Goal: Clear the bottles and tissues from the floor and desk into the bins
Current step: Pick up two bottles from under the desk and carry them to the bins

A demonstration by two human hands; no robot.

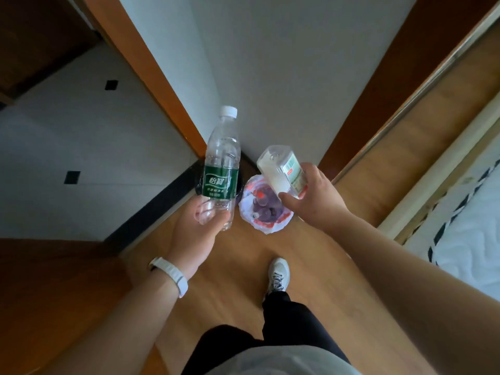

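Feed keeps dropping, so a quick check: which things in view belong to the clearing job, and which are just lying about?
Part of the job:
- green-label bottle, held in the left hand
- clear bottle, held tilted in the right hand
- bag-lined bin below, bottles inside

Just lying about:
- mattress
- white shoe
- wristband

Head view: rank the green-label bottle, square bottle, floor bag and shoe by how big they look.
1. green-label bottle
2. square bottle and floor bag: about alike; the bottle is nearer the camera, so unranked
3. shoe, smallest
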